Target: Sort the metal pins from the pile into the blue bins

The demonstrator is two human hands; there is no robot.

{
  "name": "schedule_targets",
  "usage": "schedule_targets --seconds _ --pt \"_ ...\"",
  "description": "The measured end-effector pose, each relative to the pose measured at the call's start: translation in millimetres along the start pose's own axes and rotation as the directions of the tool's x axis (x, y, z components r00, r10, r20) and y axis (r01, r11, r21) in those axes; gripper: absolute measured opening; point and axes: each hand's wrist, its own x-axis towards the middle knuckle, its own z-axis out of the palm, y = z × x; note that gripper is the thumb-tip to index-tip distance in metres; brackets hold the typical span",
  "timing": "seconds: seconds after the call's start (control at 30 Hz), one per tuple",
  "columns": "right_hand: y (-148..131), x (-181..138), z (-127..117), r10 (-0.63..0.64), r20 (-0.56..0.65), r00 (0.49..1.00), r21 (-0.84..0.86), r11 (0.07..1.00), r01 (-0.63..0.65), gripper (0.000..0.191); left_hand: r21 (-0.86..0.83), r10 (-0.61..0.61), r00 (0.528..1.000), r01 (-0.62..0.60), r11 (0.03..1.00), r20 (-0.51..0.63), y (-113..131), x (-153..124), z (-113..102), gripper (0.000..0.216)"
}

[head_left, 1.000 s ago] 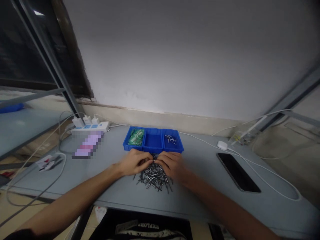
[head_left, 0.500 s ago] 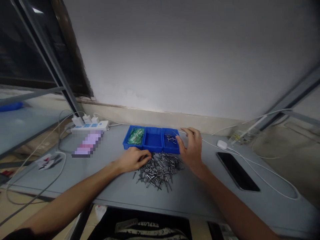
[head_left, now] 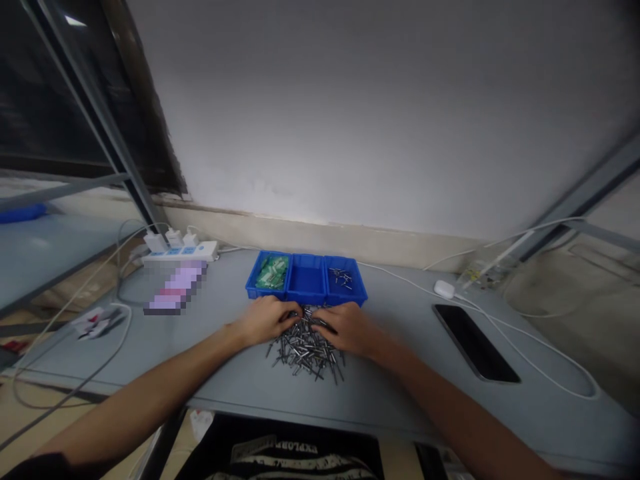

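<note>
A loose pile of small, thin metal pieces (head_left: 307, 357), resembling rivets or screws, lies on the grey table. At its upper left edge rests my left hand (head_left: 267, 319), with fingers curled and thumb and fingertips close together; whatever is between them is too small to make out. My right hand (head_left: 353, 328) reaches over the right side of the pile, its thumb and forefinger apart with metal pieces below them. Just behind both hands stand three joined blue bins: the left bin (head_left: 254, 292) has green-and-white packets (head_left: 273, 272), the middle bin (head_left: 307, 280) shows its bare floor, and the right bin (head_left: 350, 293) contains several metal pieces (head_left: 341, 277).
To the right lie a black phone (head_left: 475, 343), a white earbud case (head_left: 444, 289) and a looping white cable (head_left: 545, 353). A power strip (head_left: 200, 252), a pixelated lilac item (head_left: 177, 287) and a crumpled wrapper (head_left: 97, 323) are on the left. A wall (head_left: 325, 133) rises behind.
My right hand has moved from beside the right bin down and left onto the pile, uncovering that bin. My left hand stays almost in place.
</note>
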Motion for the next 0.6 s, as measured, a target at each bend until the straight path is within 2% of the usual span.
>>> schedule_targets --seconds 0.13,0.43,0.5,0.6 --pt "-4.0 2.6 1.4 0.026 0.049 0.998 -0.021 0.999 -0.025 0.012 0.003 -0.005 1.000 0.005 1.000 0.002 -0.7 -0.5 1.7 0.014" --pt "-6.6 4.4 7.2 0.085 0.036 0.996 0.017 0.996 -0.085 0.009 -0.048 0.014 0.999 -0.015 0.999 -0.035 3.9 -1.9 -1.4 0.014" --pt "-5.5 3.9 8.8 0.092 0.014 0.996 0.052 0.994 -0.093 0.009 -0.067 0.016 0.999 -0.019 0.998 -0.047 5.5 -2.2 -2.4 0.015" --pt "-4.5 3.2 10.3 0.107 -0.085 0.991 0.117 0.988 -0.097 0.007 -0.100 0.013 0.997 -0.020 0.995 -0.076 6.9 -2.9 -3.2 0.016"
